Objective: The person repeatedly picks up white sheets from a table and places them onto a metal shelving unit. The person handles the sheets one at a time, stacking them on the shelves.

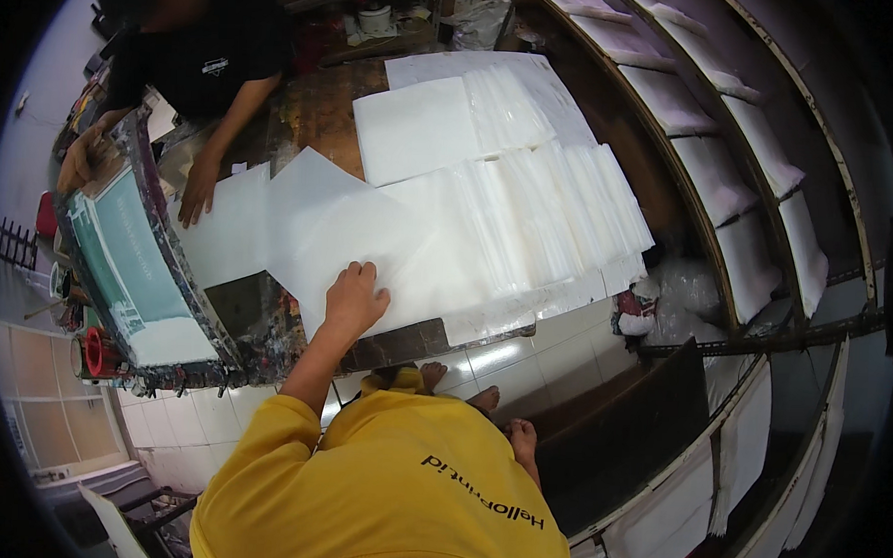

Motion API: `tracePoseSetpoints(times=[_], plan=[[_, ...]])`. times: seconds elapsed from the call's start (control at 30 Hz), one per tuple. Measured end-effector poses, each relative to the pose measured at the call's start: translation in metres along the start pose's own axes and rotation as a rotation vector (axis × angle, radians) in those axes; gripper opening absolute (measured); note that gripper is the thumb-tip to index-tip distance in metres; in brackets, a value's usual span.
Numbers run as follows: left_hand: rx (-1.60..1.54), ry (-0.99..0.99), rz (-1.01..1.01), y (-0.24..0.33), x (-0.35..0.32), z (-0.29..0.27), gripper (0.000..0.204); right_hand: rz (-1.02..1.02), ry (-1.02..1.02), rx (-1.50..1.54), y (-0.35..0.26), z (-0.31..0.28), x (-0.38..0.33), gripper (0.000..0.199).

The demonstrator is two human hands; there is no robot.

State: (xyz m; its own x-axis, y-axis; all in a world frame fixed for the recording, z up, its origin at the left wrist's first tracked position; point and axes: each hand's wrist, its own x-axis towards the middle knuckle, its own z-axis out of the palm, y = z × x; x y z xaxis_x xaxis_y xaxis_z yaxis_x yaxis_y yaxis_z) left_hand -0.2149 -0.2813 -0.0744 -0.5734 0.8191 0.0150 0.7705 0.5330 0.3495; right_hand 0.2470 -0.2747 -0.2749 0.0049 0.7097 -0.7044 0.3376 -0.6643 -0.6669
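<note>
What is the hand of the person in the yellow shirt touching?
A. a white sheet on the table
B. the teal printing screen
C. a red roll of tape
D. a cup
A: the left hand lies flat on a white sheet on the table, apart from the teal printing screen farther left.

White tiled floor (pixel 508 355), perhaps drying racks (pixel 725 181).
</note>
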Motion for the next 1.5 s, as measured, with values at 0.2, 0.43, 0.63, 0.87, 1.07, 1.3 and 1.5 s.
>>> tracePoseSetpoints(times=[0.2,0.43,0.63,0.87,1.07,1.3,1.5], plan=[[0.063,-0.02,0.067,-0.009,0.006,0.004,0.022,-0.062,-0.058,0.151,-0.04,0.006,-0.031,0.017],[-0.297,0.082,0.3,0.05,-0.017,-0.012,0.02,-0.285,-0.198,0.271,-0.175,0.027,-0.078,0.02],[-0.436,-0.014,0.554,0.122,-0.045,-0.005,0.019,-0.552,-0.571,0.214,-0.264,0.046,-0.115,0.03],[-0.478,-0.037,0.78,0.154,-0.06,0.008,0.013,-0.526,-0.421,0.173,-0.273,0.04,-0.123,0.03],[-0.572,-0.162,0.91,0.188,-0.055,0.012,0.018,-0.525,-0.289,0.166,-0.264,0.013,-0.112,0.022],[-0.705,-0.322,0.988,0.219,-0.052,0.009,0.022,-0.696,0.027,-0.017,-0.27,-0.104,-0.095,0.019],[-0.608,-0.424,0.946,0.218,-0.04,0.026,0.018,-0.391,0.47,0.067,-0.229,-0.295,-0.142,0.017]])
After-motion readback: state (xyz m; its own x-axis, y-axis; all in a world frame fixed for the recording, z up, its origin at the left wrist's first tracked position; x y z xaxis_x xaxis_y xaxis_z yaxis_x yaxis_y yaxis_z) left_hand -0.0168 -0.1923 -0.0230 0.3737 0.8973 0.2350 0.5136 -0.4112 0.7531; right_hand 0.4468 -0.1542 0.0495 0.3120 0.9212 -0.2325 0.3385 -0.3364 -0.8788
